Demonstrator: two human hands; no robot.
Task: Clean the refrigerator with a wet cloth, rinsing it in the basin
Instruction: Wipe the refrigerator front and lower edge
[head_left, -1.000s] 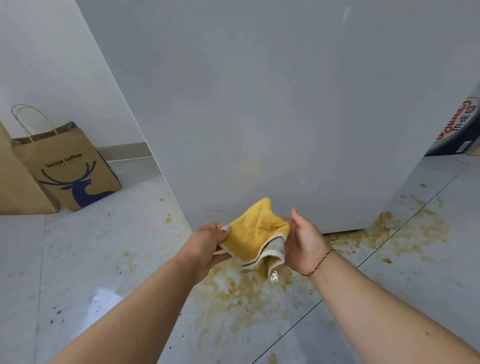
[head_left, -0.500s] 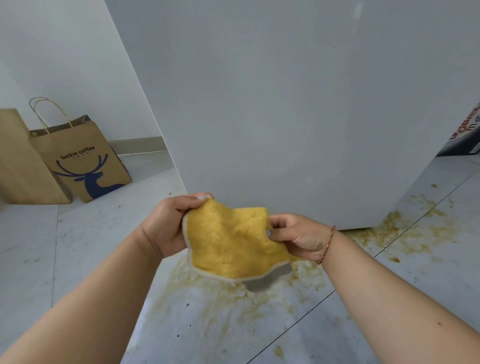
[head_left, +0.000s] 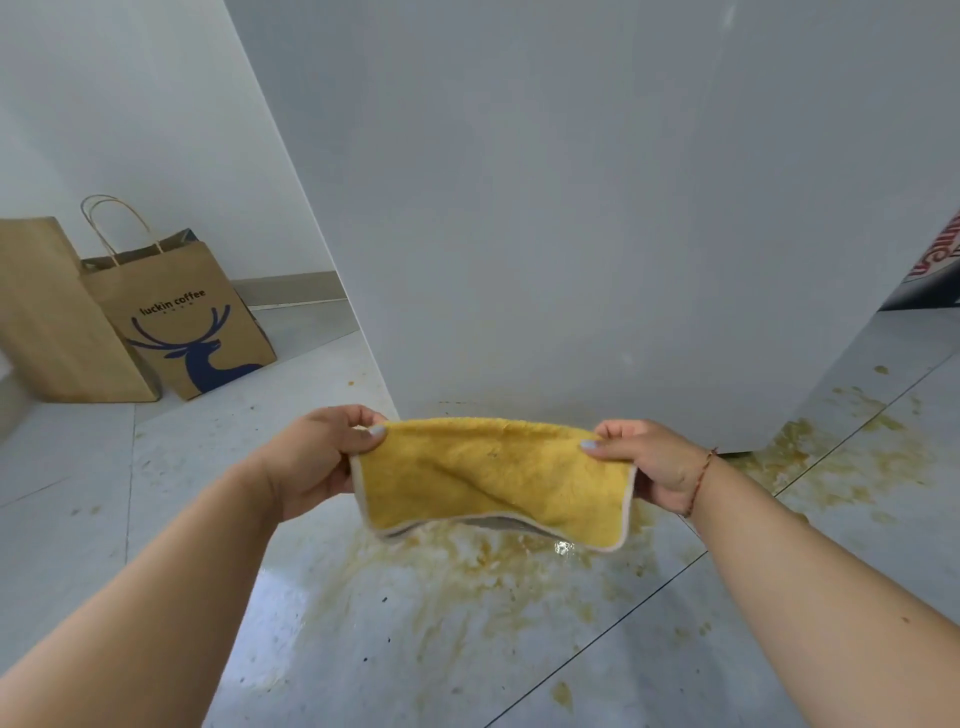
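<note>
Head view, cloth: yellow terry cloth (head_left: 493, 478) with a pale stitched border, stretched flat between both hands, held in the air low in front of the refrigerator and above the stained floor.
Cloth surface: fuzzy pile, one soft diagonal crease running from upper left to lower right; top edge slightly bowed; bottom edge sags, and a grey underside layer shows along it.
Cloth condition: a small dark speck near the upper middle; whether it is wet cannot be told.
Left hand: left hand (head_left: 317, 457) closed on the cloth's upper left corner, thumb on the near face, fingers curled behind.
Right hand: right hand (head_left: 649, 462) closed on the upper right corner in the same pinch, thumb on the near face; a thin red string bracelet (head_left: 701, 480) sits at the wrist.
Refrigerator: large pale grey flat-sided refrigerator (head_left: 571, 208) fills the upper frame, its lower edge just behind the cloth's top edge; the panel looks plain with faint marks low down.
Floor: glossy grey tiled floor (head_left: 156, 519) with yellow-brown smears (head_left: 467, 587) beneath the cloth and along the refrigerator's right base.
Left background: brown paper bag (head_left: 182, 317) with twisted handles, printed "luckin coffee" and a blue deer, leaning by a plain brown paper bag (head_left: 52, 322) against the white wall.
</note>
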